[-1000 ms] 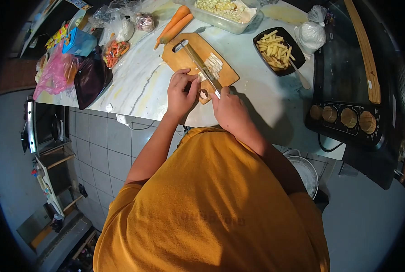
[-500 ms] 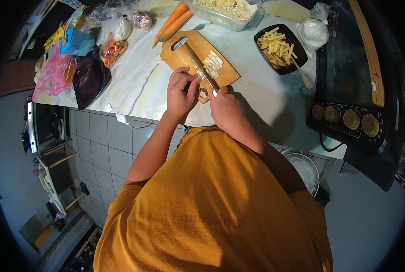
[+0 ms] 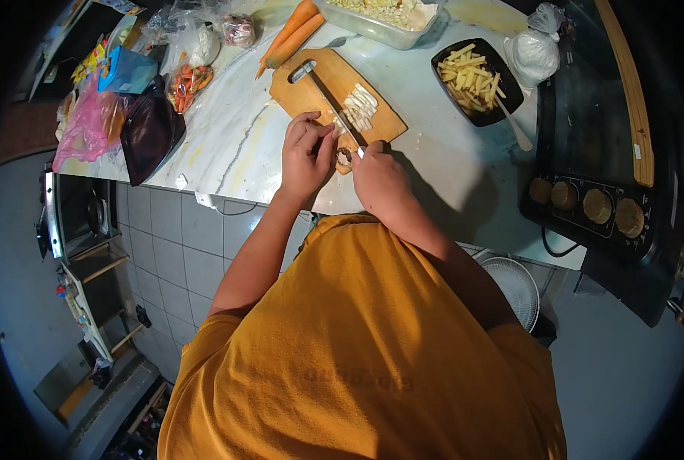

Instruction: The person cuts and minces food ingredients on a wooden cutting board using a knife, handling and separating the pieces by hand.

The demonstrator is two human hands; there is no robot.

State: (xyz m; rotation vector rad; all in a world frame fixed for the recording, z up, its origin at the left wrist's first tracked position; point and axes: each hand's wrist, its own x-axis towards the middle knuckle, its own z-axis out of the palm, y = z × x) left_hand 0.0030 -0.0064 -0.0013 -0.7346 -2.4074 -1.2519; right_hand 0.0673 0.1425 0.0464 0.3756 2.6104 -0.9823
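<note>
My right hand [image 3: 382,178] is closed around the handle of a knife [image 3: 332,101]. The long blade slants up and left across a wooden cutting board [image 3: 380,96]. My left hand [image 3: 305,157] has its fingers bent together at the board's near edge, just left of the blade. Small pale bits show by its fingertips, but whether they are pinched is hidden. Right of the blade lies a small pile of cut white strips [image 3: 361,106]. Between my hands, the narrow end of the board shows a round hole.
Two carrots [image 3: 292,42] and a plastic tub of chopped food [image 3: 372,29] lie beyond the board. To the right are a black bowl of pale sticks [image 3: 482,111] with a spoon, a tied white bag [image 3: 532,57] and a black appliance [image 3: 587,199]. Bags [image 3: 188,86] crowd the left.
Both hands and the knife stay in nearly the same place. The blade tilts slightly differently, and the view has shifted a little.
</note>
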